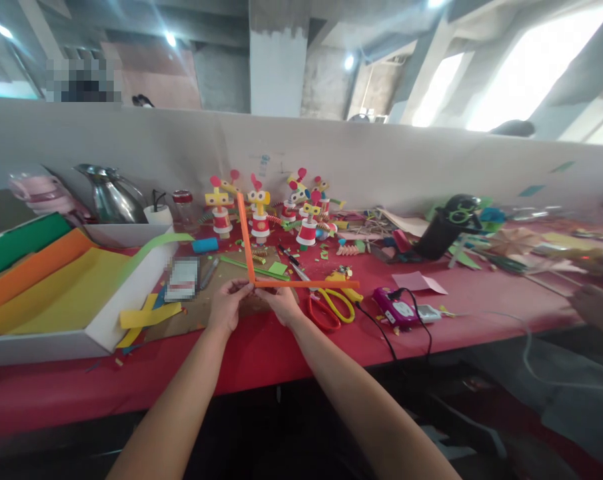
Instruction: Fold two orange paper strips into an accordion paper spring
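Two orange paper strips [306, 285] meet at a corner, one pointing up and away, the other stretching right. My left hand [229, 305] pinches them at the corner. Close beside it, my right hand [280, 305] grips the base of the strip that runs right. Beneath the hands lies a brown board [196, 320] on the red table [261, 353]. Scissors with red and yellow handles [337, 308] rest just right of my right hand. Behind the strips stand several small paper figures [260, 220] with red and white cup bodies.
A white box [96, 340] with coloured sheets is at the left, near a metal jug [116, 200]. To the right are a purple device [395, 310] with cables, a black container [436, 233] and paper scraps. Another person's hand [598, 310] shows at the right edge.
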Tool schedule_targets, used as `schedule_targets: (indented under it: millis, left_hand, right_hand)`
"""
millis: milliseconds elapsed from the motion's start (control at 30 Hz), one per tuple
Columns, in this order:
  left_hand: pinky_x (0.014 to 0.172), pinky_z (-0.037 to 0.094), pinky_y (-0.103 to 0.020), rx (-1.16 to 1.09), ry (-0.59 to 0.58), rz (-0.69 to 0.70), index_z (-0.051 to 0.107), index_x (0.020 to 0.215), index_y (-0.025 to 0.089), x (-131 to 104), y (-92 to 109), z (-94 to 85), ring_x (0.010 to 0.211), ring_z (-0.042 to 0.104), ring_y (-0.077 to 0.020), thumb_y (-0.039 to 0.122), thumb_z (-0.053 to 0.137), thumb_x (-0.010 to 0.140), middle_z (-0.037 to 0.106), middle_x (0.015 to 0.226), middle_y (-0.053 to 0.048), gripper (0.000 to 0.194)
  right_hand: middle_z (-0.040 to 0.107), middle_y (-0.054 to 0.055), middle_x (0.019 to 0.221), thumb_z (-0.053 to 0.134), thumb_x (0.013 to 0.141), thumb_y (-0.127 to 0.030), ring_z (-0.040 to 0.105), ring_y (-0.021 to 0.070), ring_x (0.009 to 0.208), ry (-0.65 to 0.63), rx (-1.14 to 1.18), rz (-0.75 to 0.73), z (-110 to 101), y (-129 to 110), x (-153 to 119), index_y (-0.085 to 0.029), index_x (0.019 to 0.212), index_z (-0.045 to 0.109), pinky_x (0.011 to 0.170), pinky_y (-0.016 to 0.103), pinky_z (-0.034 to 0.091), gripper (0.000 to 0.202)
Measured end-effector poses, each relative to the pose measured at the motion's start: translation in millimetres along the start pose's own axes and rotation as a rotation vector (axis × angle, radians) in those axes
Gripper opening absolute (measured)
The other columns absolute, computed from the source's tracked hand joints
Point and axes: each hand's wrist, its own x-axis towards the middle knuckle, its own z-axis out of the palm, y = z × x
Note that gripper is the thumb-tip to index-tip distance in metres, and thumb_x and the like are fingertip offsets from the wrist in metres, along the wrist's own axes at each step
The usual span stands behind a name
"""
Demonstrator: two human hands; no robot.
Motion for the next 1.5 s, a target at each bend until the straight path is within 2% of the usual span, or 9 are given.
schedule_targets:
  millis: [200, 333, 600, 833, 1033, 1200, 1300, 1433, 1500]
  left_hand:
    - [0.069, 0.048, -0.028, -0.034, -0.037, -0.020, 0.067, 0.078, 0.014, -1, 0, 1.2, 0.064, 0.063, -0.0130, 0.021, 0.084, 0.047, 0.067, 0.068, -0.001, 0.036]
    - [0.067, 0.048, -0.028, -0.036, -0.061, -0.055, 0.068, 0.077, 0.013, -1, 1, 0.5, 0.063, 0.063, -0.0140, 0.024, 0.082, 0.050, 0.068, 0.068, -0.002, 0.032]
    - [0.065, 0.045, -0.027, 0.078, -0.079, -0.060, 0.069, 0.077, 0.014, -1, 1, -2.1, 0.060, 0.060, -0.0139, 0.034, 0.083, 0.051, 0.067, 0.066, -0.002, 0.036]
    - [0.060, 0.041, -0.023, 0.096, -0.063, 0.013, 0.063, 0.063, 0.015, 4, -4, -6.5, 0.056, 0.054, -0.0107, 0.033, 0.083, 0.049, 0.061, 0.057, 0.002, 0.030]
    - [0.066, 0.044, -0.026, 0.166, -0.132, 0.014, 0.068, 0.078, 0.016, 1, -4, -4.6, 0.064, 0.058, -0.0132, 0.037, 0.080, 0.056, 0.067, 0.070, -0.001, 0.033]
    - [0.058, 0.041, -0.023, 0.294, -0.095, 0.026, 0.069, 0.075, 0.015, 0, -2, -6.5, 0.061, 0.057, -0.0137, 0.043, 0.077, 0.059, 0.066, 0.066, -0.002, 0.033]
    - [0.053, 0.039, -0.022, 0.305, -0.147, -0.005, 0.067, 0.069, 0.016, -2, 3, -6.6, 0.056, 0.054, -0.0127, 0.041, 0.078, 0.057, 0.063, 0.061, -0.001, 0.030]
    - [0.052, 0.039, -0.023, 0.337, -0.290, -0.058, 0.065, 0.068, 0.016, -3, 7, -7.6, 0.053, 0.052, -0.0128, 0.039, 0.077, 0.059, 0.061, 0.057, 0.000, 0.027]
    - [0.053, 0.039, -0.023, 0.384, -0.282, -0.027, 0.066, 0.067, 0.016, -1, 6, -9.1, 0.054, 0.053, -0.0133, 0.038, 0.076, 0.061, 0.061, 0.057, -0.001, 0.024]
  right_hand:
    - [0.068, 0.001, 0.064, 0.073, 0.067, -0.033, 0.059, 0.0131, 0.059, 0.072, 0.020, -0.014, 1, -1, 1, -0.017, 0.074, 0.072, 0.063, 0.027, 0.048, 0.018]
    - [0.067, 0.002, 0.061, 0.071, 0.068, -0.033, 0.058, 0.0127, 0.056, 0.064, 0.001, -0.022, 0, -2, 2, -0.016, 0.067, 0.071, 0.059, 0.026, 0.046, 0.017]
    - [0.067, 0.002, 0.064, 0.073, 0.065, -0.034, 0.058, 0.0141, 0.058, 0.070, -0.052, -0.008, -3, 2, 3, -0.016, 0.078, 0.073, 0.056, 0.025, 0.045, 0.022]
    - [0.064, 0.001, 0.059, 0.072, 0.066, -0.035, 0.054, 0.0126, 0.055, 0.010, -0.096, -0.011, -2, -2, 2, -0.017, 0.065, 0.071, 0.053, 0.024, 0.042, 0.018]
    - [0.062, 0.000, 0.058, 0.072, 0.066, -0.036, 0.051, 0.0110, 0.053, 0.055, -0.086, -0.023, -3, -1, 2, -0.016, 0.071, 0.071, 0.052, 0.023, 0.039, 0.020]
    - [0.061, 0.000, 0.057, 0.070, 0.067, -0.034, 0.049, 0.0107, 0.050, 0.063, -0.092, -0.023, -3, -2, 2, -0.016, 0.074, 0.072, 0.050, 0.024, 0.037, 0.020]
    - [0.059, -0.002, 0.054, 0.071, 0.066, -0.033, 0.046, 0.0096, 0.048, 0.035, -0.112, -0.017, -4, -2, 2, -0.016, 0.075, 0.072, 0.049, 0.023, 0.034, 0.020]
    - [0.055, -0.003, 0.051, 0.069, 0.067, -0.033, 0.043, 0.0089, 0.047, 0.015, -0.130, 0.001, -6, -2, 3, -0.016, 0.071, 0.071, 0.047, 0.022, 0.032, 0.017]
    - [0.054, -0.003, 0.051, 0.070, 0.067, -0.034, 0.043, 0.0089, 0.047, 0.005, -0.132, 0.007, -6, -2, 3, -0.016, 0.068, 0.069, 0.047, 0.022, 0.032, 0.018]
